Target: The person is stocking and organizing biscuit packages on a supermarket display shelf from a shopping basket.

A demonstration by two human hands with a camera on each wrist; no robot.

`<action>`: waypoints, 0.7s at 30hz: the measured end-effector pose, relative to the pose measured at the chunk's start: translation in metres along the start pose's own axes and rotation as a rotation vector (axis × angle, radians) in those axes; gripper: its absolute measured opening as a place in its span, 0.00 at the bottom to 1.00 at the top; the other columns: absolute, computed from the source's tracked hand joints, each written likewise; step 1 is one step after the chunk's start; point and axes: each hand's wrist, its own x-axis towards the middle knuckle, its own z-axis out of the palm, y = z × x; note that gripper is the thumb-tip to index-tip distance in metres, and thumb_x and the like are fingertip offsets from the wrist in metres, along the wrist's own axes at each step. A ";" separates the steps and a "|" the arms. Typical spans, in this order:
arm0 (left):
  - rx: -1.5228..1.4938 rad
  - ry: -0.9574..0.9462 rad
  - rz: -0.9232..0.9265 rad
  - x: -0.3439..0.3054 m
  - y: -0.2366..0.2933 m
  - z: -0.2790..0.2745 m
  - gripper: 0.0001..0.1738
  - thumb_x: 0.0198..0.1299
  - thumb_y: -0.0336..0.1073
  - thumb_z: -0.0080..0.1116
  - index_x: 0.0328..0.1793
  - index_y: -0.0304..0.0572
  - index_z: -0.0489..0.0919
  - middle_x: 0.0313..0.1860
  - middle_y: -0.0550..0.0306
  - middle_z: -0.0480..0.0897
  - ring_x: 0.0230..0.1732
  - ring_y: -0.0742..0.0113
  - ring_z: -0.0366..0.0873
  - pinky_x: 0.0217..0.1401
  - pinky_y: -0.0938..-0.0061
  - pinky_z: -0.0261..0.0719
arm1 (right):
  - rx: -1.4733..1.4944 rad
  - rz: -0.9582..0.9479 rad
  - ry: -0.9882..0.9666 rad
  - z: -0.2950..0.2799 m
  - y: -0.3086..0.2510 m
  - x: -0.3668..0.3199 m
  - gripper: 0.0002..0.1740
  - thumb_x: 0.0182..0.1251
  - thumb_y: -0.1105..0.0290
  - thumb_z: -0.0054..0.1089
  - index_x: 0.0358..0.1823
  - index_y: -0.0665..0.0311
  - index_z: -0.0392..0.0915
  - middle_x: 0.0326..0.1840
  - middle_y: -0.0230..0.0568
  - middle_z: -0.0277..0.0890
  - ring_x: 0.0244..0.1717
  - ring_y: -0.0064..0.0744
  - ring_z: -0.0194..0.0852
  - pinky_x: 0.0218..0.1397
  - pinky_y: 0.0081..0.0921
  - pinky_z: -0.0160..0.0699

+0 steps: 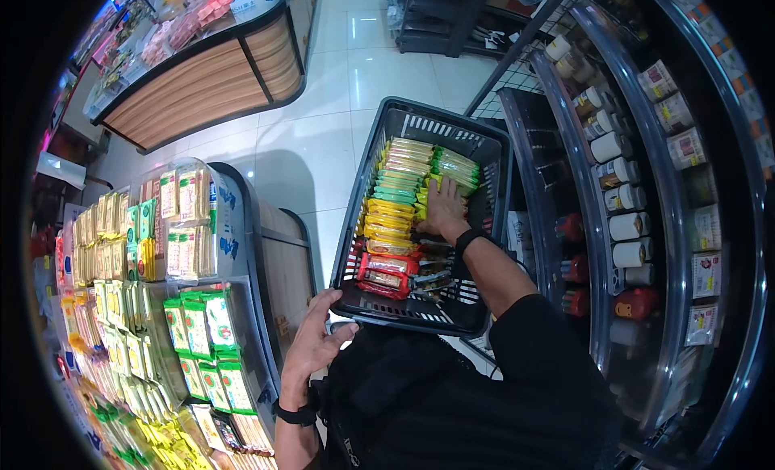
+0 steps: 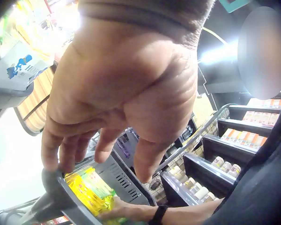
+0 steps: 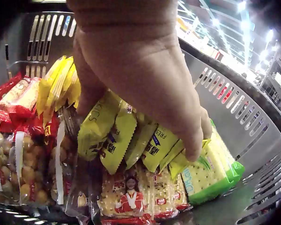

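Observation:
Inside a dark grey shopping basket, my right hand reaches down over a row of yellow-green snack packets. In the right wrist view, that hand spans the row, thumb at one end and fingers at the other, gripping the packets between them. My left hand is at the basket's near left corner, fingertips right at the rim. The left wrist view shows that hand with fingers fairly straight and the thumb held apart. Beside the gripped row lie yellow packets, red packets and green packets.
A shelf rack with jars and boxes stands close on the right. To the left is a display stand of packaged snacks. A wood-panelled counter stands farther back, beyond a tiled floor.

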 end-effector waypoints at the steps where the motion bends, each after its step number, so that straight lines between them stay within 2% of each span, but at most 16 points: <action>1: -0.013 0.012 -0.011 -0.001 -0.001 0.000 0.37 0.54 0.34 0.71 0.69 0.34 0.69 0.70 0.39 0.69 0.72 0.46 0.67 0.71 0.60 0.67 | 0.023 -0.008 -0.040 -0.002 -0.001 -0.001 0.67 0.32 0.50 0.86 0.72 0.69 0.52 0.67 0.57 0.56 0.70 0.58 0.52 0.72 0.49 0.60; 3: -0.020 0.026 -0.011 -0.001 -0.002 0.001 0.36 0.55 0.32 0.70 0.70 0.35 0.69 0.70 0.43 0.69 0.70 0.50 0.68 0.70 0.60 0.68 | 0.065 -0.025 -0.117 -0.009 0.000 -0.003 0.67 0.30 0.51 0.87 0.71 0.67 0.53 0.71 0.60 0.53 0.73 0.59 0.49 0.73 0.49 0.59; 5: -0.008 0.028 0.006 0.000 -0.004 0.001 0.35 0.57 0.27 0.68 0.71 0.36 0.67 0.69 0.50 0.69 0.68 0.55 0.70 0.71 0.60 0.69 | 0.047 -0.045 -0.109 -0.001 -0.001 -0.004 0.65 0.30 0.51 0.86 0.70 0.68 0.55 0.70 0.60 0.54 0.73 0.59 0.49 0.73 0.49 0.59; 9: -0.063 0.019 0.008 0.002 -0.008 0.000 0.35 0.57 0.25 0.68 0.71 0.35 0.67 0.68 0.50 0.69 0.68 0.55 0.70 0.71 0.62 0.69 | -0.014 -0.061 -0.114 -0.011 0.000 -0.003 0.66 0.29 0.47 0.86 0.69 0.68 0.55 0.70 0.59 0.54 0.74 0.58 0.47 0.72 0.47 0.60; 12: -0.087 0.005 -0.008 0.003 -0.001 -0.003 0.35 0.57 0.25 0.67 0.71 0.34 0.67 0.68 0.50 0.69 0.68 0.55 0.70 0.71 0.63 0.69 | 0.001 -0.047 -0.086 -0.010 0.003 0.004 0.68 0.29 0.45 0.85 0.71 0.68 0.53 0.70 0.59 0.54 0.75 0.58 0.46 0.73 0.48 0.57; 14: -0.103 -0.002 -0.016 0.003 0.000 -0.003 0.35 0.57 0.26 0.67 0.71 0.34 0.66 0.68 0.50 0.70 0.68 0.54 0.70 0.72 0.62 0.69 | 0.024 -0.046 -0.135 -0.012 0.004 0.009 0.69 0.29 0.44 0.85 0.72 0.66 0.53 0.70 0.59 0.54 0.75 0.58 0.46 0.73 0.49 0.56; 17: -0.096 0.081 0.030 0.003 -0.008 -0.001 0.33 0.54 0.30 0.70 0.66 0.34 0.71 0.64 0.48 0.74 0.61 0.54 0.76 0.64 0.63 0.73 | 0.022 -0.055 -0.219 -0.031 0.002 0.009 0.69 0.30 0.44 0.85 0.73 0.64 0.52 0.71 0.60 0.53 0.74 0.58 0.48 0.73 0.49 0.56; 21: -0.085 0.104 0.012 0.001 -0.010 -0.003 0.33 0.54 0.31 0.71 0.67 0.35 0.71 0.64 0.48 0.74 0.61 0.55 0.76 0.64 0.62 0.73 | 0.022 -0.092 -0.257 -0.039 0.003 0.010 0.69 0.32 0.44 0.85 0.74 0.62 0.51 0.71 0.61 0.52 0.73 0.60 0.50 0.72 0.51 0.59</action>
